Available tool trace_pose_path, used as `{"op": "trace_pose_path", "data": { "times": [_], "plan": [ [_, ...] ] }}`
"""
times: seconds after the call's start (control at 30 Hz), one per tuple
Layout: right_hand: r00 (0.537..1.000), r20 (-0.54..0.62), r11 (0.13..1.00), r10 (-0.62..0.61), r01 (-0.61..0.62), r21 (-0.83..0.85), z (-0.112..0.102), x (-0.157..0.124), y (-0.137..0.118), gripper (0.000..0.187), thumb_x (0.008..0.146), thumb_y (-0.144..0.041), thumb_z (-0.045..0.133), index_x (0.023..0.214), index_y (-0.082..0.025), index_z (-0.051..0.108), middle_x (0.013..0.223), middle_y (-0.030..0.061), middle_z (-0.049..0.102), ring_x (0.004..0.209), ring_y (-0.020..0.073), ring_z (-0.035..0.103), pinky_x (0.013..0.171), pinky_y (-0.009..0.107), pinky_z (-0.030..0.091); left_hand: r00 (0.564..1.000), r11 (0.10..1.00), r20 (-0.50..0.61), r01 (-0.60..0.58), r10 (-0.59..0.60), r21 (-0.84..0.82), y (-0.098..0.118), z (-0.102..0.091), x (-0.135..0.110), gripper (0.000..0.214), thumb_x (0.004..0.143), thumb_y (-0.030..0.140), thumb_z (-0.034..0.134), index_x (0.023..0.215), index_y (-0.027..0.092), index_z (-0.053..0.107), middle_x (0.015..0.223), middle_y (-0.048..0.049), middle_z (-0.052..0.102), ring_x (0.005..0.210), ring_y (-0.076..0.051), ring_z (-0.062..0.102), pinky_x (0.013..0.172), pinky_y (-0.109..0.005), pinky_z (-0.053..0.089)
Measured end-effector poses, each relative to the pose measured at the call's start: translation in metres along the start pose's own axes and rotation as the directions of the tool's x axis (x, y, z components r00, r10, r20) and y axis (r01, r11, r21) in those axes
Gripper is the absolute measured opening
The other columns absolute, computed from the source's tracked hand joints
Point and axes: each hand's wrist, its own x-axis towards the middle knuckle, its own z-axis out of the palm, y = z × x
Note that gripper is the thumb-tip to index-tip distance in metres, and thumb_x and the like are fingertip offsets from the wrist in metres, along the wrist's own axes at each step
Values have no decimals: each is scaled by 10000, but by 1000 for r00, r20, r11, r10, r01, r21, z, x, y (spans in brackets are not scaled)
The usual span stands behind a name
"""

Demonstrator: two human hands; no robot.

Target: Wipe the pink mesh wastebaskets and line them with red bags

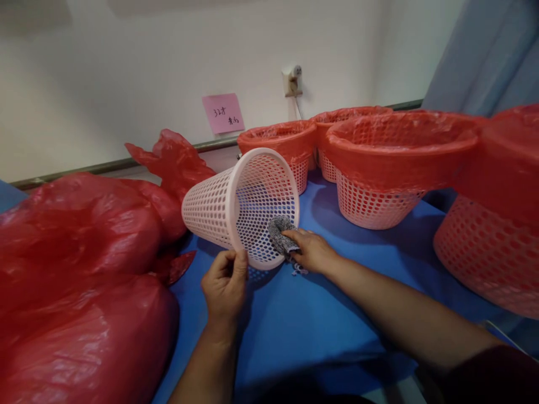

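A pale pink perforated wastebasket [210,206] lies on its side on a blue-covered table [290,331], its round mouth facing me and to the right. My left hand [226,280] grips the lower left of the rim between thumb and fingers. In my right hand [314,249] is a grey speckled cloth [278,234], pressed against the inside of the basket near the lower right of the mouth. Some loose white threads hang below the cloth. The fingertips behind the cloth are partly hidden.
Full red plastic bags [80,280] crowd the left side. On the right stand several pink baskets lined with red bags, one [379,193] closest to the middle. A pink note [223,113] and a power socket [292,82] are on the wall behind.
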Motion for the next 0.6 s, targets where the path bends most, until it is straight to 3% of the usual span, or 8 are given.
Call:
{"op": "trace_pose_path", "data": {
  "times": [0.07, 0.17, 0.23, 0.27, 0.33, 0.43, 0.53, 0.6],
  "plan": [
    [1000, -4, 999, 22, -22, 43, 1, 1, 2, 633, 843, -154, 681, 1458, -239, 556, 1392, 96, 657, 1264, 281, 627, 1097, 426, 492, 980, 996, 199, -1, -16, 85, -4, 2, 1, 313, 856, 463, 719, 721, 181, 707, 608, 9, 655, 545, -134, 570, 545, -236, 451],
    [1000, -16, 990, 24, -22, 136, 2, -1, 2, 654, 818, -146, 715, 1445, -251, 564, 1396, 85, 663, 1262, 268, 641, 1091, 417, 502, 860, 984, 499, 14, -103, 179, -12, 5, 1, 270, 874, 429, 689, 949, 194, 801, 850, -56, 808, 717, -222, 726, 668, -304, 546],
    [997, -1, 973, -82, 80, 216, 1, -4, -2, 676, 787, -129, 745, 1425, -277, 579, 1369, 65, 679, 1244, 250, 651, 1075, 406, 510, 775, 976, 619, -12, -127, 215, -14, 7, 1, 270, 899, 412, 653, 969, 210, 817, 922, -74, 827, 789, -259, 759, 710, -335, 564],
    [987, 3, 954, -160, 154, 257, 1, -5, -5, 679, 783, -131, 756, 1421, -286, 581, 1352, 58, 686, 1233, 240, 654, 1065, 397, 512, 758, 975, 641, -33, -119, 219, -14, 6, 1, 271, 908, 411, 640, 933, 212, 821, 905, -76, 827, 783, -264, 759, 703, -336, 562],
    [956, -20, 905, -294, 285, 315, 1, -9, -12, 680, 804, -174, 770, 1440, -292, 560, 1344, 55, 684, 1230, 226, 648, 1057, 386, 510, 807, 978, 588, -68, -62, 197, -10, 5, 2, 285, 916, 419, 629, 867, 207, 812, 826, -71, 810, 726, -245, 737, 665, -318, 543],
    [932, -36, 897, -361, 357, 261, 0, -13, -19, 669, 845, -211, 745, 1470, -303, 526, 1333, 54, 678, 1212, 225, 636, 1040, 391, 508, 947, 986, 318, -98, 51, 132, -2, -1, 3, 300, 912, 427, 645, 751, 194, 745, 672, -16, 701, 618, -169, 626, 615, -265, 484],
    [968, 23, 966, -250, 248, 80, -2, -9, -12, 601, 848, -159, 696, 1423, -292, 578, 1279, 66, 690, 1163, 246, 637, 998, 393, 517, 994, 993, 50, -99, 96, 68, 3, -6, 3, 374, 883, 447, 689, 623, 188, 617, 577, 37, 533, 549, -112, 480, 558, -230, 407],
    [995, 9, 995, -98, 98, -32, -4, -4, -2, 586, 851, -150, 680, 1417, -271, 589, 1268, 92, 687, 1147, 271, 637, 986, 409, 518, 996, 996, -11, -87, 87, 14, 3, -6, 3, 398, 866, 465, 712, 614, 187, 582, 578, 46, 501, 542, -102, 442, 546, -227, 389]
  ]
}}
